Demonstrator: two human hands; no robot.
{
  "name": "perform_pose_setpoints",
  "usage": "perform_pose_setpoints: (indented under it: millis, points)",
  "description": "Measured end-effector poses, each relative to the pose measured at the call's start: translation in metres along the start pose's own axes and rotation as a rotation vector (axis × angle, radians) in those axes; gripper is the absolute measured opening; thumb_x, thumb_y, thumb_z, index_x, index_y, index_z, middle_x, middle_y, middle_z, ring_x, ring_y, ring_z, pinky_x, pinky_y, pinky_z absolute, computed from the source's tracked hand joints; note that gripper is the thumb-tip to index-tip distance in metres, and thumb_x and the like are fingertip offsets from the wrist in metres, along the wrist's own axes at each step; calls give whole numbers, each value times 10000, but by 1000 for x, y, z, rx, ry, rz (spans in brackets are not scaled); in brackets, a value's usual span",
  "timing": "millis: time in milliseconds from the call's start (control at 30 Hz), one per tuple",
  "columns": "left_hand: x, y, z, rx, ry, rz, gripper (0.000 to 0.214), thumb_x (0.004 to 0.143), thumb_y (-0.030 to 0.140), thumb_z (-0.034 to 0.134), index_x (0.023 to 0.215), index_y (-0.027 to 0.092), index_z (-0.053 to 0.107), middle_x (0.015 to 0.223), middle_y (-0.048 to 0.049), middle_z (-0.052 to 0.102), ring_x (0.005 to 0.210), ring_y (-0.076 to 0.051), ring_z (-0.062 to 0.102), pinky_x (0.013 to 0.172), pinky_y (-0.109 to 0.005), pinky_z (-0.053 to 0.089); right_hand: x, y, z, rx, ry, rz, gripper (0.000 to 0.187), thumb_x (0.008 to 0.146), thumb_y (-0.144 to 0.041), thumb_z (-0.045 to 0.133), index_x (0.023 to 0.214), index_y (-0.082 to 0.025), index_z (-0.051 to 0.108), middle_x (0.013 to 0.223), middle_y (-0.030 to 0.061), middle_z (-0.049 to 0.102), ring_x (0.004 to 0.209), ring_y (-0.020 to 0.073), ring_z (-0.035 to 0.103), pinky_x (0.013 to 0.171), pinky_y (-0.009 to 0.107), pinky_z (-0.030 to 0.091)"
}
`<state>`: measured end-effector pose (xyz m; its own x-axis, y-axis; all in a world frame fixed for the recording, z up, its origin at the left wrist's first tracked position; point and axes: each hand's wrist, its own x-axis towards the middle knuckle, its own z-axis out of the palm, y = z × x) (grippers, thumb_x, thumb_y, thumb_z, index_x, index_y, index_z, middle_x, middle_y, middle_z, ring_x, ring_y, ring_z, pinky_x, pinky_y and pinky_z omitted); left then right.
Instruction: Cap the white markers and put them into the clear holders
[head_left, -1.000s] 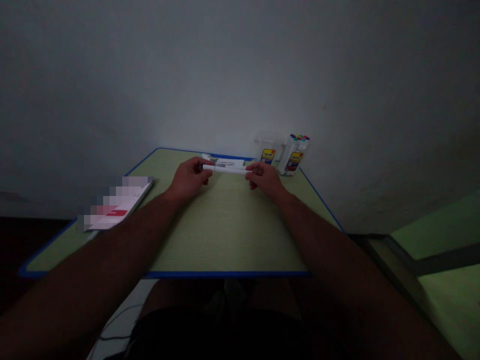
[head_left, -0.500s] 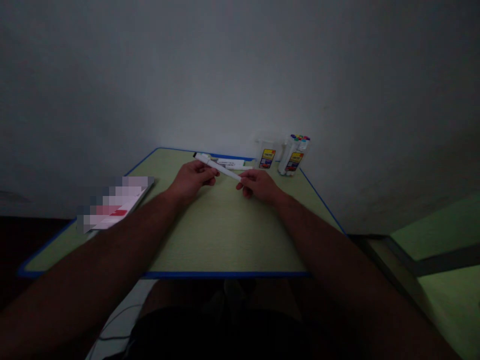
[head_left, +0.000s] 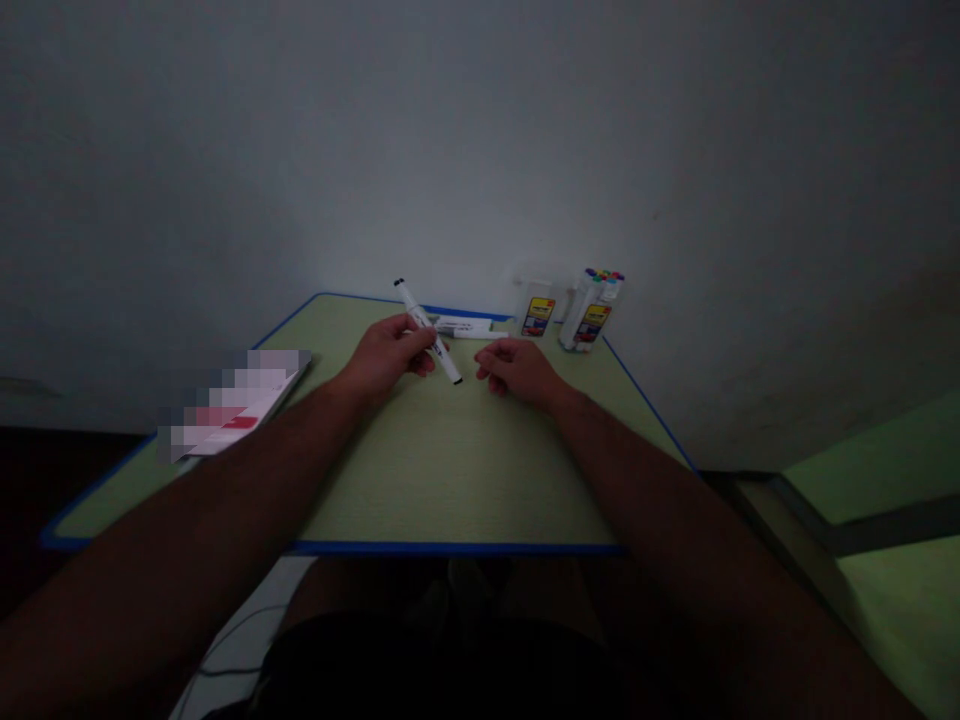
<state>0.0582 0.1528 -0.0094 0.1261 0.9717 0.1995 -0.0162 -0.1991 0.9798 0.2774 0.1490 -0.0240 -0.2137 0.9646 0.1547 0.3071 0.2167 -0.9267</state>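
A white marker (head_left: 414,306) with black ends is in my left hand (head_left: 386,355), held between thumb and fingers. It slants, with its far end up to the left and its near end down to the right. My right hand (head_left: 521,368) is just right of the marker's lower end, apart from it. Its fingers are curled in, and I see nothing in them. Behind the hands, several white markers (head_left: 480,335) lie near the back edge of the table (head_left: 450,470).
A clear plastic case (head_left: 534,300) with a yellow label stands at the back right. Beside it is a similar case (head_left: 589,315) full of markers with coloured ends. At the left lies a flat, partly blurred pink-and-white item (head_left: 240,420). The wall (head_left: 450,150) rises behind the table.
My right hand has let go of the marker's near end. In my left hand the marker has turned to a steeper slant, and its near end now shows.
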Motion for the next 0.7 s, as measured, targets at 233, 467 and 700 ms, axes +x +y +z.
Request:
perform_pose_setpoints:
  millis: [233, 467, 700]
  points:
    - [-1, -3, -2, 171, -12, 40, 267, 717, 408, 773, 747, 160, 677, 640, -12, 641, 502, -110, 481, 479, -253, 376, -1, -1, 0, 15, 30, -12, 113, 910, -233, 677, 836, -154, 647, 697, 9, 717, 457, 65, 571, 423, 172, 454]
    - [-5, 2, -2, 345, -30, 8, 178, 721, 353, 737, 717, 177, 764, 596, -5, 613, 518, -121, 456, 493, -263, 331, 2, -3, -1, 79, 98, -6, 121, 908, -268, 686, 874, -164, 638, 687, -5, 711, 442, 64, 556, 417, 178, 448]
    - [-4, -2, -2, 325, -82, -76, 254, 691, 323, 738, 893, 199, 829, 598, -5, 627, 494, -124, 458, 471, -259, 337, 5, -2, -3, 121, 164, -18, 179, 896, -324, 705, 945, -165, 640, 706, -5, 716, 433, 70, 559, 417, 193, 458]
